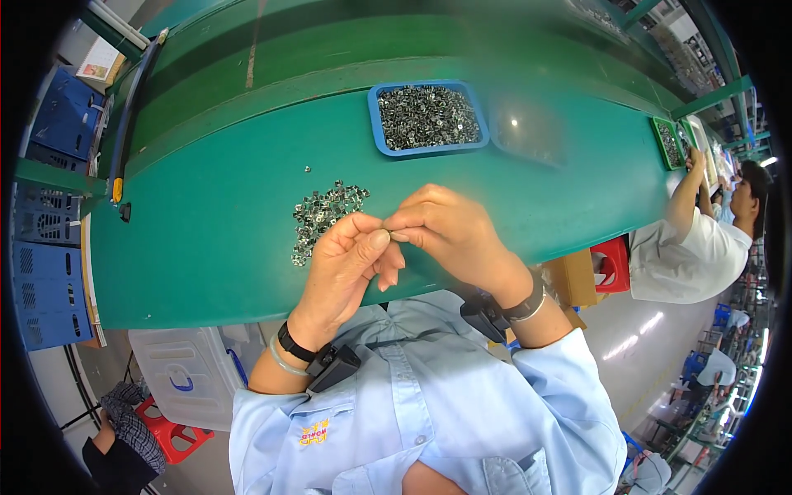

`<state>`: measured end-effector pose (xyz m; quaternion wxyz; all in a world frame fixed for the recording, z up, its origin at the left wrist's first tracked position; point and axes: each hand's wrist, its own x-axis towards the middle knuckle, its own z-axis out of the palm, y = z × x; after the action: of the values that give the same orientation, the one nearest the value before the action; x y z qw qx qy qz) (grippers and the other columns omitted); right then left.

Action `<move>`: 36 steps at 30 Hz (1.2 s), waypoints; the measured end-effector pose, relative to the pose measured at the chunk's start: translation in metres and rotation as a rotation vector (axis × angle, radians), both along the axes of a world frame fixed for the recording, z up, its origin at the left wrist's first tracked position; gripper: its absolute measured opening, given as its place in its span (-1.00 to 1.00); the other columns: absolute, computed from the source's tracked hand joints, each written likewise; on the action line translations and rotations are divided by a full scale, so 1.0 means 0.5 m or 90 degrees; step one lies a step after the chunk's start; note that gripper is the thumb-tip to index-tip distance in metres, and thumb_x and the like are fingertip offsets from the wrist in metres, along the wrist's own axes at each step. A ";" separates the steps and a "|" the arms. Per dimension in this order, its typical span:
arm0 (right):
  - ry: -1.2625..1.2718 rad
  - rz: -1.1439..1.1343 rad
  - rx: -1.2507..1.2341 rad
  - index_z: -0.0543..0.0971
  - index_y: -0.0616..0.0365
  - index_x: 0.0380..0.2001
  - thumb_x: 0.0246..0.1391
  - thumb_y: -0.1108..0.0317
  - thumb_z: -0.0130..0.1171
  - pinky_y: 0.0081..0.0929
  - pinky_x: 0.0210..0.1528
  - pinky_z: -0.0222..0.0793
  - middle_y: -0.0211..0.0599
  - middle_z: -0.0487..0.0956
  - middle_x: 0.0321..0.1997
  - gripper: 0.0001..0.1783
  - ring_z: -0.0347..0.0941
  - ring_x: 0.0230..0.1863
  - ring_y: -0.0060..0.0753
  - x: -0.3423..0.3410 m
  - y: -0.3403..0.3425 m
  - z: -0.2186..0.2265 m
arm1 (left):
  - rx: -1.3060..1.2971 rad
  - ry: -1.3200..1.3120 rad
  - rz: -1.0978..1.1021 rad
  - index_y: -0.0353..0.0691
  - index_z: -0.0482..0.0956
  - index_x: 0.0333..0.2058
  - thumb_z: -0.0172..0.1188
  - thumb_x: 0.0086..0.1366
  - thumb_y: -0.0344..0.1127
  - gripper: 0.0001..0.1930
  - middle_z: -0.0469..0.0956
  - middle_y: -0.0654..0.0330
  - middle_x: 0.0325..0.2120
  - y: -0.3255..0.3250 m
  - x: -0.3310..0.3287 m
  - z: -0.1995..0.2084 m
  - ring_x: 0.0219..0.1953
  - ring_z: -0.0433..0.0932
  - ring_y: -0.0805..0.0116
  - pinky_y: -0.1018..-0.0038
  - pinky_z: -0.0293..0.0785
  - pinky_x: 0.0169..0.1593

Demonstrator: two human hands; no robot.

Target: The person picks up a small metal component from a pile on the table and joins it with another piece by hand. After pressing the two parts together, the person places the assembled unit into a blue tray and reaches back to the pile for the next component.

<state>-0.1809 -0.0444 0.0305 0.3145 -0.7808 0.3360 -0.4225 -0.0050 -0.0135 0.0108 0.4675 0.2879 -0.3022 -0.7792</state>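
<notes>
My left hand (351,257) and my right hand (445,229) meet above the near part of the green table, thumbs and forefingers pinched tip to tip. Whatever sits between the fingertips is tiny and mostly covered, so I cannot make it out. Just beyond my left hand lies a loose pile of small shiny metal parts (318,216), with one stray metal part (308,169) a little farther off. Farther back stands a blue tray (388,150) filled with many more of these metal parts (429,115).
The green table (198,239) runs across in front of me. Blue crates (54,289) are stacked at the left, and a clear plastic bin (186,371) stands below the near edge. At the right, another person (693,247) works beside a green tray (667,142); a cardboard box (571,279) is nearer.
</notes>
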 end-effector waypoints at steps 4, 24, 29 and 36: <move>-0.018 0.000 0.014 0.58 0.18 -0.39 -0.11 0.49 0.24 -0.48 -0.34 0.40 -0.34 0.53 -0.42 -0.86 0.47 -0.36 -0.36 0.001 0.007 0.000 | -0.022 -0.014 0.012 -0.26 0.43 -0.33 0.09 0.29 -0.29 -0.85 0.56 0.13 -0.50 0.004 0.000 -0.003 -0.58 0.49 0.48 0.61 0.38 -0.53; -0.036 0.038 -0.016 0.56 0.16 -0.33 -0.09 0.55 0.23 -0.54 -0.38 0.43 -0.34 0.52 -0.40 -0.81 0.48 -0.35 -0.40 -0.013 0.006 -0.010 | -0.048 -0.086 -0.012 -0.21 0.41 -0.38 0.08 0.30 -0.26 -0.84 0.53 0.17 -0.60 0.003 0.001 0.006 -0.60 0.49 0.45 0.63 0.32 -0.53; -0.059 0.041 0.010 0.55 0.15 -0.35 -0.11 0.56 0.24 -0.55 -0.38 0.42 -0.36 0.53 -0.41 -0.81 0.48 -0.36 -0.41 -0.013 0.014 -0.011 | -0.020 -0.044 -0.018 -0.23 0.42 -0.36 0.05 0.32 -0.26 -0.84 0.52 0.15 -0.60 0.011 0.002 0.022 -0.60 0.48 0.46 0.62 0.33 -0.53; -0.111 0.013 0.028 0.56 0.13 -0.37 -0.13 0.55 0.26 -0.52 -0.39 0.41 -0.34 0.54 -0.41 -0.81 0.48 -0.37 -0.39 0.000 0.035 -0.015 | 0.018 0.146 -0.050 -0.23 0.41 -0.36 0.07 0.30 -0.24 -0.83 0.51 0.14 -0.61 0.016 -0.004 -0.003 -0.65 0.42 0.44 0.57 0.31 -0.57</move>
<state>-0.1809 -0.0269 0.0228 0.3639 -0.7375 0.3086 -0.4779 -0.0071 -0.0054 0.0092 0.4640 0.1914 -0.2464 -0.8291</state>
